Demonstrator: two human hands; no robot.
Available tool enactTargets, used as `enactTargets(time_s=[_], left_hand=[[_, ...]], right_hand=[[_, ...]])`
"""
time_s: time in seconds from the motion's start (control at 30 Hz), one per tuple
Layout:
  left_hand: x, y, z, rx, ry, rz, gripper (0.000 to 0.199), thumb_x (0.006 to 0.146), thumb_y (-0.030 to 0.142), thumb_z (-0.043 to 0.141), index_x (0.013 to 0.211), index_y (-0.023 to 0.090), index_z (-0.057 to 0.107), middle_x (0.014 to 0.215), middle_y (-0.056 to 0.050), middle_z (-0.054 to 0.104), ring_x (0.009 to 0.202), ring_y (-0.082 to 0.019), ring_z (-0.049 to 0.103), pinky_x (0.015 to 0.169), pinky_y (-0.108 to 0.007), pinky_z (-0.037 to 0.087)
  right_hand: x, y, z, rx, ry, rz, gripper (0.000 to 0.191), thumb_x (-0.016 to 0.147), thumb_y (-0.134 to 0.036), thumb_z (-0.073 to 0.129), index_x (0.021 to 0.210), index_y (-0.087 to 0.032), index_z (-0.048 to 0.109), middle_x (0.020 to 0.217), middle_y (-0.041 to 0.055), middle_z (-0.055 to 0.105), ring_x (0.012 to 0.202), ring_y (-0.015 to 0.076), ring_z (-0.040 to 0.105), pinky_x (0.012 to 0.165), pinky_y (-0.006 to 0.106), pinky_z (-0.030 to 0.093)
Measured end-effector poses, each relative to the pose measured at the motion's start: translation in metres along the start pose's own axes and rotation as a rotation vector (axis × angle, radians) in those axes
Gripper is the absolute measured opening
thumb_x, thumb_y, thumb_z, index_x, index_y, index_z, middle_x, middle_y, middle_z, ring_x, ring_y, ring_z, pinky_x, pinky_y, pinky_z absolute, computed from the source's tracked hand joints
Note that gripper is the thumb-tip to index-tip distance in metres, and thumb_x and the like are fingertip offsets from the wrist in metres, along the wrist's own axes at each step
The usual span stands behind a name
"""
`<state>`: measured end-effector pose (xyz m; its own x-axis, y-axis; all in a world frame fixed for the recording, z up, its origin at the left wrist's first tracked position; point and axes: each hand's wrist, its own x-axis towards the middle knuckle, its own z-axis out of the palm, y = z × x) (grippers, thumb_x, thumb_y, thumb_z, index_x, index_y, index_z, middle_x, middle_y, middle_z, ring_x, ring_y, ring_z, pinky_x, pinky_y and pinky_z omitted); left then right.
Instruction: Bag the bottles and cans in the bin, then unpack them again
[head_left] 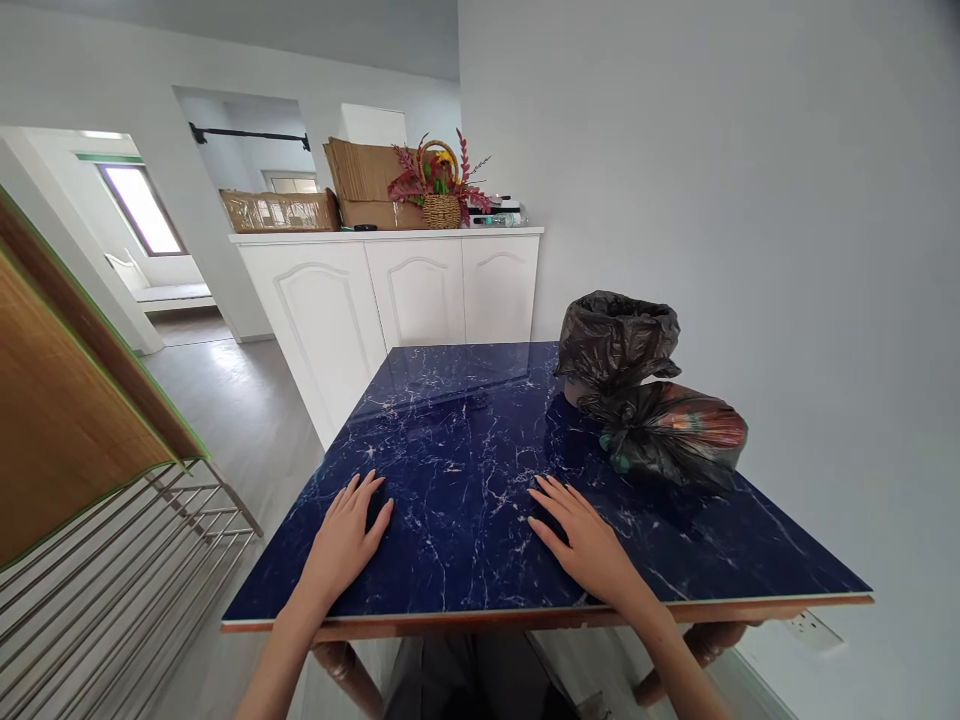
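Presently both hands lie palm down near the front edge of the glossy blue surface (450, 510), the left hand (345, 540) on its left part and the right hand (581, 535) nearer the bags, each with the thumb held off and the other fingers slightly apart, gripping nothing. The full bag (694, 425) lies on its side beyond the right hand, close to the right-hand edge, with its gathered neck towards the bin (572, 392); whether the two touch is hard to tell. The bin stands behind it, its black liner (619, 340) folded over the rim. The likeliest trouble is the bag's film tearing: it looks thin, reddish contents show through, and a pull on one spot would load it unevenly. A nudge from the right hand could also slide the bag over the edge towards the wall (810, 350), since the polished top probably offers little grip. Loose plastic around the neck might snag the bin and tip it, and the liner, if only loosely folded, could slip inward.
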<state>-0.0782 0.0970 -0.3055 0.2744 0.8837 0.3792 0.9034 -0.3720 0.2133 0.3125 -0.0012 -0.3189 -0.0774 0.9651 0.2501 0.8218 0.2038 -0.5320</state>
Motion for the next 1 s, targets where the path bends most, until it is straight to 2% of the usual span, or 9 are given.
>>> enactTargets(time_s=[0.5, 0.77, 1.0], left_hand=[[-0.0025, 0.0012, -0.0013, -0.019, -0.002, 0.003, 0.06, 0.108, 0.06, 0.042, 0.148, 0.019, 0.06, 0.163, -0.012, 0.057, 0.157, -0.035, 0.044, 0.131, -0.058, 0.034], [-0.0031, 0.0011, -0.0024, -0.024, -0.007, 0.009, 0.059, 0.108, 0.059, 0.042, 0.147, 0.019, 0.06, 0.164, -0.011, 0.055, 0.158, -0.035, 0.043, 0.131, -0.059, 0.035], [-0.0044, 0.0024, -0.0061, -0.031, -0.019, 0.012, 0.058, 0.108, 0.058, 0.043, 0.148, 0.019, 0.06, 0.164, -0.012, 0.055, 0.158, -0.035, 0.043, 0.131, -0.059, 0.034]], right_hand=[[-0.0012, 0.0037, 0.0017, 0.014, 0.019, -0.037, 0.059, 0.111, -0.061, 0.042, 0.158, -0.03, 0.058, 0.17, 0.002, 0.045, 0.162, 0.0297, 0.034, 0.133, 0.059, 0.031], [-0.0029, 0.0017, -0.0015, 0.055, -0.018, 0.022, 0.06, 0.11, -0.065, 0.042, 0.159, -0.033, 0.056, 0.171, -0.0006, 0.043, 0.163, 0.0312, 0.031, 0.132, 0.06, 0.032], [-0.0031, -0.0005, -0.0032, 0.048, -0.051, 0.03, 0.064, 0.11, -0.065, 0.04, 0.161, -0.03, 0.054, 0.173, -0.0001, 0.04, 0.164, 0.0306, 0.028, 0.135, 0.059, 0.027]])
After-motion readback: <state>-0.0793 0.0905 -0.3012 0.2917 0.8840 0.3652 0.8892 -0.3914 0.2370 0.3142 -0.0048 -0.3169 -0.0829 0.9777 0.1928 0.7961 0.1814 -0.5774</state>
